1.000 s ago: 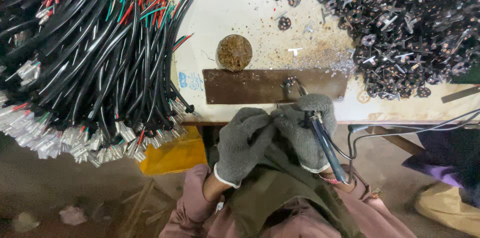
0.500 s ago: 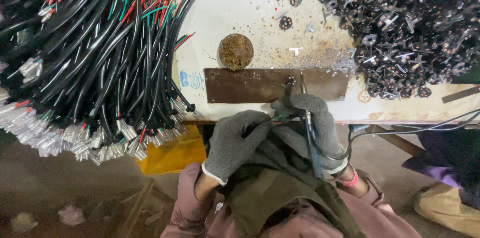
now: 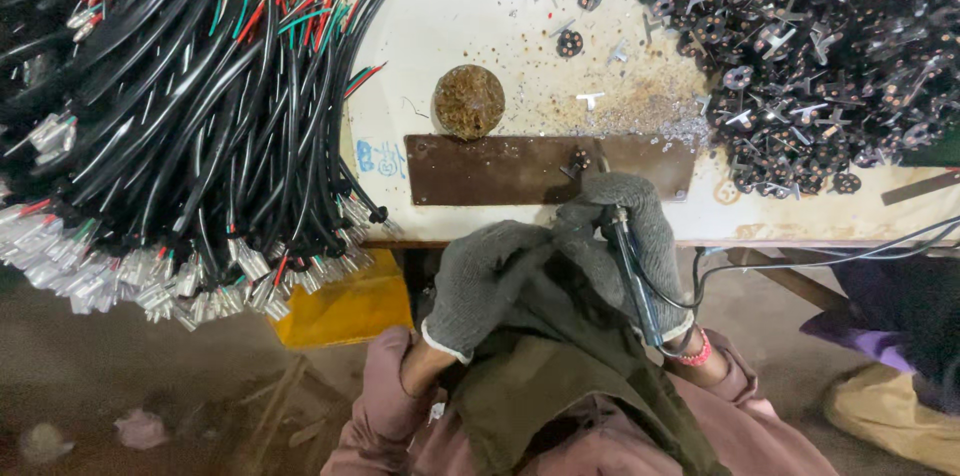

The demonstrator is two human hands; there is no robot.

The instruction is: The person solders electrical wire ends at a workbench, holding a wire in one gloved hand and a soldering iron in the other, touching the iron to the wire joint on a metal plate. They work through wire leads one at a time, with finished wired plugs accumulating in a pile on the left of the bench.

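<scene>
Two gloved hands (image 3: 560, 266), one soldering iron (image 3: 632, 271), one brown plate (image 3: 500, 169), one round pad (image 3: 468, 101)

One marking only: a small patch of blue printed characters (image 3: 378, 158) on the cream tabletop (image 3: 470, 26), just left of the brown metal plate (image 3: 500, 169) and beside the black cable bundle (image 3: 200, 106). No packages, signs or screens in view.

left grip (image 3: 487, 281): gloved, empty | right grip (image 3: 630, 236): closed round soldering iron (image 3: 632, 281) | tip at brown plate (image 3: 500, 169)
</scene>
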